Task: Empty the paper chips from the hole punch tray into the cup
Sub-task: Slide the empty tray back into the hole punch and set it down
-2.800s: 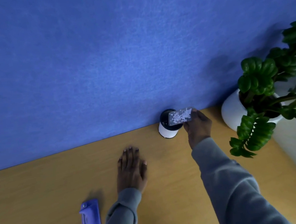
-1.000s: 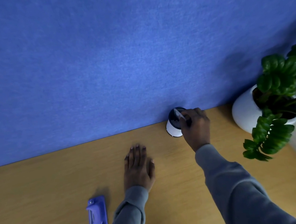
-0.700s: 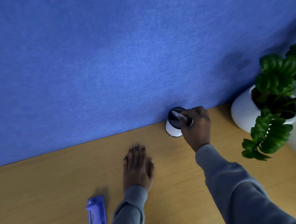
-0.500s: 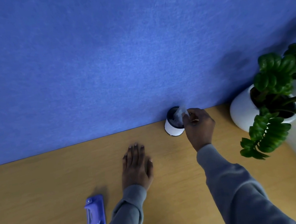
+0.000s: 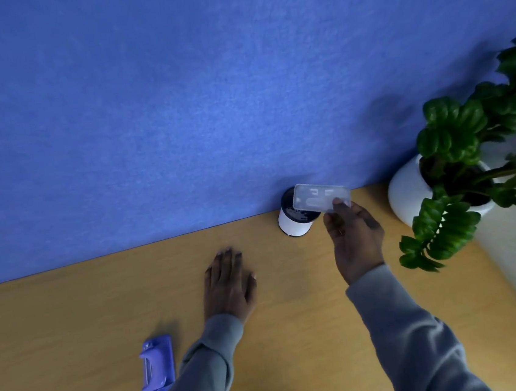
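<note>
A white cup (image 5: pixel 294 223) with a dark inside stands on the wooden desk against the blue wall; pale paper chips show inside it. My right hand (image 5: pixel 355 239) pinches the clear plastic tray (image 5: pixel 321 200) by its right end and holds it above the cup's rim, its flat face turned toward me. No chips show in the tray. My left hand (image 5: pixel 229 286) lies flat on the desk, fingers together, holding nothing. The purple hole punch (image 5: pixel 157 366) lies on the desk at the lower left, apart from both hands.
A leafy green plant (image 5: pixel 469 154) in a white pot (image 5: pixel 409 193) stands at the right, close to my right hand. The blue partition (image 5: pixel 177 108) rises right behind the cup. The wooden desk (image 5: pixel 73 326) ends at a pale edge on the right.
The tray held chips above the cup, then was tipped down into its mouth. It has now been lifted back out and turned flat, without chips. My left hand stayed put.
</note>
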`<state>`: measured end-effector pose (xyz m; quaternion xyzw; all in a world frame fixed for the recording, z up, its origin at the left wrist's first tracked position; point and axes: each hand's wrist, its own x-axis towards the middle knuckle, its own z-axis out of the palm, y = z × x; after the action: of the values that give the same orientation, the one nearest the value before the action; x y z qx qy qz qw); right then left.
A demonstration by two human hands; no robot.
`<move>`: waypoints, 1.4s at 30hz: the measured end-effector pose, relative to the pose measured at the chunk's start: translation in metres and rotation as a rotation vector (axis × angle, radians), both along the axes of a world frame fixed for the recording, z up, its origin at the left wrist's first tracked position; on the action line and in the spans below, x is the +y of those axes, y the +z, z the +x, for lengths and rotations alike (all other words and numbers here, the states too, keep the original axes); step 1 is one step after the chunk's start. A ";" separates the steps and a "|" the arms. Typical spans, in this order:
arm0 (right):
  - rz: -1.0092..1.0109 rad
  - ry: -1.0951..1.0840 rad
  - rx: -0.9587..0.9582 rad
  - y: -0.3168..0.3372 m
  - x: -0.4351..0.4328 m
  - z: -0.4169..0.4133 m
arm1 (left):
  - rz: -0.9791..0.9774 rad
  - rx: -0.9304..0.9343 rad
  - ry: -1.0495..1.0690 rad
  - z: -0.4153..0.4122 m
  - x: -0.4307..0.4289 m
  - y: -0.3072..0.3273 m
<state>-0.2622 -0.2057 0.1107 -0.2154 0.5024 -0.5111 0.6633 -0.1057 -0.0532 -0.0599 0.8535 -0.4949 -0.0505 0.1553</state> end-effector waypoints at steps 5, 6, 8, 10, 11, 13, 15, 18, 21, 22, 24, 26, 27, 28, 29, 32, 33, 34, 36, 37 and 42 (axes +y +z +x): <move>-0.027 0.118 -0.119 0.027 0.021 0.005 | -0.067 0.104 0.026 0.014 -0.003 0.036; -0.035 0.141 -0.134 0.033 0.027 0.006 | -0.112 0.137 0.044 0.016 -0.003 0.046; -0.052 0.191 -0.163 0.044 0.037 0.009 | -0.187 0.234 0.089 0.019 -0.002 0.072; -0.063 0.236 -0.180 0.051 0.050 0.013 | -0.287 0.378 0.160 0.022 0.000 0.099; -0.060 0.254 -0.181 0.053 0.057 0.015 | -0.347 0.505 0.220 0.023 0.002 0.113; -0.040 0.279 -0.177 0.052 0.072 0.020 | -0.467 0.801 0.310 0.022 0.005 0.139; -0.022 0.300 -0.151 0.046 0.089 0.025 | -0.558 0.969 0.344 0.018 0.013 0.161; 0.018 0.331 -0.103 0.037 0.116 0.030 | -0.628 1.022 0.359 0.011 0.035 0.183; 0.068 0.350 -0.096 0.028 0.141 0.031 | -0.605 1.019 0.350 0.008 0.062 0.189; 0.081 0.364 -0.091 0.026 0.149 0.030 | -0.593 1.012 0.355 0.007 0.070 0.188; 0.096 0.385 -0.074 0.025 0.161 0.029 | -0.579 1.007 0.389 0.004 0.085 0.187; 0.102 0.390 -0.075 0.024 0.169 0.027 | -0.581 1.030 0.419 0.001 0.096 0.187; 0.102 0.394 -0.077 0.025 0.172 0.027 | -0.582 1.038 0.428 0.001 0.100 0.188; 0.103 0.402 -0.075 0.026 0.175 0.027 | -0.581 1.038 0.428 0.001 0.105 0.189; 0.101 0.410 -0.074 0.026 0.177 0.026 | -0.581 1.037 0.423 0.001 0.108 0.190; 0.093 0.433 -0.078 0.031 0.188 0.026 | -0.591 1.029 0.403 0.002 0.119 0.197; 0.085 0.441 -0.081 0.032 0.190 0.026 | -0.598 1.027 0.400 0.002 0.122 0.198; 0.072 0.451 -0.085 0.034 0.193 0.026 | -0.604 1.028 0.401 0.002 0.125 0.200; 0.039 0.461 -0.090 0.038 0.197 0.026 | -0.627 1.057 0.405 0.002 0.130 0.206; 0.030 0.460 -0.092 0.040 0.198 0.027 | -0.642 1.084 0.407 0.002 0.132 0.208; 0.081 0.475 -0.223 0.052 0.199 0.037 | -0.725 1.188 0.419 -0.008 0.142 0.222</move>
<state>-0.2256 -0.0066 0.1627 -0.2431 0.3813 -0.3412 0.8241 -0.1141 0.0883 0.1626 0.6539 -0.1387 -0.3074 0.6773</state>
